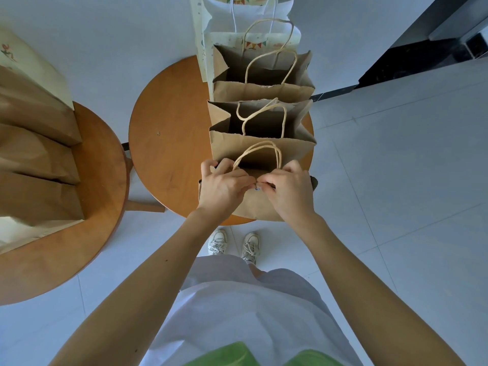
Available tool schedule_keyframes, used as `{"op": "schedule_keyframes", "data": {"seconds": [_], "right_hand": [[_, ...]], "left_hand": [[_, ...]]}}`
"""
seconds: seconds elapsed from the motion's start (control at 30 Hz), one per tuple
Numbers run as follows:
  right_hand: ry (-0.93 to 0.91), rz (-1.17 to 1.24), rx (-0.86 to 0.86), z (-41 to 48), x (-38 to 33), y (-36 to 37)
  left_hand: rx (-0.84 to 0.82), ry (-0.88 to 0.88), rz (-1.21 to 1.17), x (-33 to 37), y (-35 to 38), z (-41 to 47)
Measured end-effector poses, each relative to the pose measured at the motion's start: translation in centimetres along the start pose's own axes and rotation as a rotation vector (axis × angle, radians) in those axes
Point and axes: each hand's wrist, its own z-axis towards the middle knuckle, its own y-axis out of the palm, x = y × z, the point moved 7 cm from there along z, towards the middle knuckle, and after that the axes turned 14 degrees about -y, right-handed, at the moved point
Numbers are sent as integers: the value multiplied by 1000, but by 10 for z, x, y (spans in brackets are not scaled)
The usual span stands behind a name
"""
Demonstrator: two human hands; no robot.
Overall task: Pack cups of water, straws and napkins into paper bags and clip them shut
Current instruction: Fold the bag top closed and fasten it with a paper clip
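Observation:
The nearest brown paper bag (253, 207) stands at the front edge of a round wooden table (169, 143). Its top is pressed together under both my hands, with its twine handles (257, 151) sticking up behind them. My left hand (224, 184) grips the folded top on the left side. My right hand (286, 187) pinches something small at the middle of the top edge, where a bit of blue (257, 189) shows between my fingertips. What it is I cannot tell. The bag's contents are hidden.
Two open brown bags (261, 122) (264, 72) stand in a row behind the near one, then two white patterned bags (248, 14). A second round table (87, 207) at the left carries several closed brown bags (34, 159). My shoes (233, 244) show on the tiled floor.

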Motion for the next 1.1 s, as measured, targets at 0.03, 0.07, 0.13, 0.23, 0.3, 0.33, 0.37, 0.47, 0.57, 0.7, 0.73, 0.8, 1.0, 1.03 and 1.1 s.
{"op": "schedule_keyframes", "data": {"seconds": [0.03,0.07,0.13,0.23,0.3,0.33,0.37,0.47,0.57,0.7,0.73,0.8,1.0,1.03,1.1], "right_hand": [[-20,17,3,-1,-1,0],[-49,41,10,-3,-1,-1],[-94,100,25,-7,-1,-7],[-54,147,87,-13,6,-29],[-22,121,105,-19,12,-41],[-1,107,94,-23,17,-45],[35,100,68,-27,22,-46],[185,109,-75,-46,42,-39],[254,118,-145,-61,47,-33],[312,290,-177,-66,44,-23],[310,292,-183,-65,43,-21],[296,292,-215,-61,42,-19],[155,228,-327,-46,31,-8],[142,203,-340,-43,31,-8],[120,140,-398,-38,32,-5]], "left_hand": [[-21,14,-23,-1,-1,0],[-47,31,-50,-2,-2,1],[-76,91,-93,-5,-10,0],[-70,169,-163,-9,-28,-2],[-31,131,-196,-15,-38,-5],[-16,92,-212,-18,-41,-7],[-6,49,-219,-22,-42,-9],[-43,-78,-145,-34,-38,-14],[-198,-197,-49,-40,-26,-16],[-412,-307,-46,-37,-11,-20],[-447,-322,-53,-35,-8,-20],[-468,-308,-28,-30,-5,-21],[-383,-274,192,-28,-11,-16],[-346,-267,238,-29,-14,-14],[-312,-283,274,-29,-17,-10]]}}
